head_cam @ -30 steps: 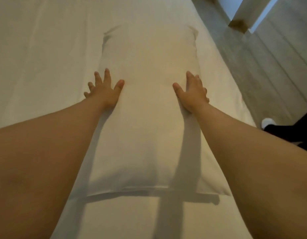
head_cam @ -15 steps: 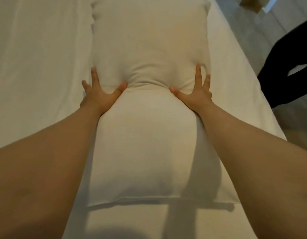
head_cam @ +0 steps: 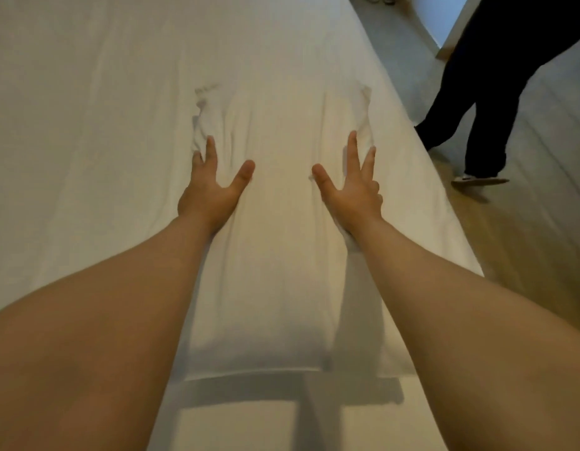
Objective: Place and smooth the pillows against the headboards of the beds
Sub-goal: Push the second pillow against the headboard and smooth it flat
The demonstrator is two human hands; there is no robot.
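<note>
A second person's legs (head_cam: 477,102) in dark trousers are standing on the pale floor (head_cam: 542,222), off to the right of and beyond where the palms are pressing down, well apart from them. One foot in a light shoe (head_cam: 477,180) is resting flat on the floor, nearer than the other foot, which is lying just beside the mattress edge. A bright opening (head_cam: 441,17) is showing farther off.
</note>
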